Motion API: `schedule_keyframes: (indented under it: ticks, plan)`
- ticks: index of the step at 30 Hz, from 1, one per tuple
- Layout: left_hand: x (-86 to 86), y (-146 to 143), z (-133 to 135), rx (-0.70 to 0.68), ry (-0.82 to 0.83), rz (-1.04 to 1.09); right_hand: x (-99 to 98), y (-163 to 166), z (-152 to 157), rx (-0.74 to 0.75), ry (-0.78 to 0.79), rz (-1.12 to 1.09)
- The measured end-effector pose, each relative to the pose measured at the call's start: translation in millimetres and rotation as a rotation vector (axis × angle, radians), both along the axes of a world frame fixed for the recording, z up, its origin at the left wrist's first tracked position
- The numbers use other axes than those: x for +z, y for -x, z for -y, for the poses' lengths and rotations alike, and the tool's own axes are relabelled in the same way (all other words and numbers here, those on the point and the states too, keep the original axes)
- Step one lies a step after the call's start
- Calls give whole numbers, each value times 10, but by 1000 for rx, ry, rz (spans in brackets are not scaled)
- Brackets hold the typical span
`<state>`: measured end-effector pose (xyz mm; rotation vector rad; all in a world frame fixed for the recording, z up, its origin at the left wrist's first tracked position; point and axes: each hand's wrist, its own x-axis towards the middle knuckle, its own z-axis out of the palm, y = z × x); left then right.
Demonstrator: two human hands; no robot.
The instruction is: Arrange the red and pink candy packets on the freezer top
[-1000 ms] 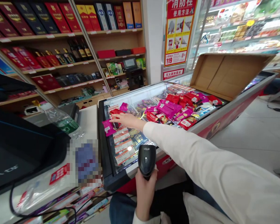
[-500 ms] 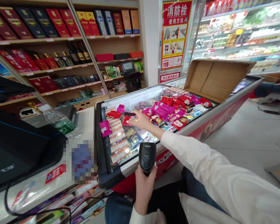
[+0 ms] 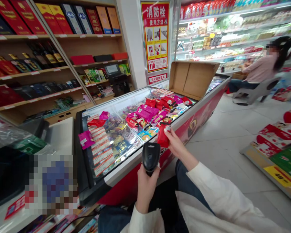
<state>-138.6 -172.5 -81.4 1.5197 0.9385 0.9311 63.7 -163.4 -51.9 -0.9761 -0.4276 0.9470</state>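
My left hand (image 3: 147, 184) is wrapped round a black handheld barcode scanner (image 3: 151, 157), held upright low in the middle of the view. To its right, my right hand (image 3: 176, 142) pinches a red snack packet (image 3: 162, 135) with a small white label, just over the freezer's front edge. Magenta packets (image 3: 146, 112) and red packets (image 3: 168, 102) lie in a loose pile on the glass top of the chest freezer (image 3: 116, 173). Nearer the left end are a separate magenta packet (image 3: 85, 139) and a red one (image 3: 96, 123).
An open cardboard box (image 3: 192, 77) stands on the freezer's far part. At left is a counter (image 3: 63, 132) with a plastic bottle (image 3: 21, 139). A seated person (image 3: 263, 69) is by the chilled shelves. Stacked cartons (image 3: 281, 152) stand on the floor at right.
My right hand has come back from the freezer's left part toward the scanner, with a red packet in it. The view has turned right, bringing the seated person and cartons into sight.
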Motion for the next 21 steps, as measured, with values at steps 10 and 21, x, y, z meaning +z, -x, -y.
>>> schedule_keyframes:
  ticks: [10, 21]
  plan:
    - [178, -295, 46, -143, -28, -106, -210, -257, 16, -150, -62, 335]
    - [336, -352, 103, -180, -12, -94, -202, -339, 10, -184, -68, 338]
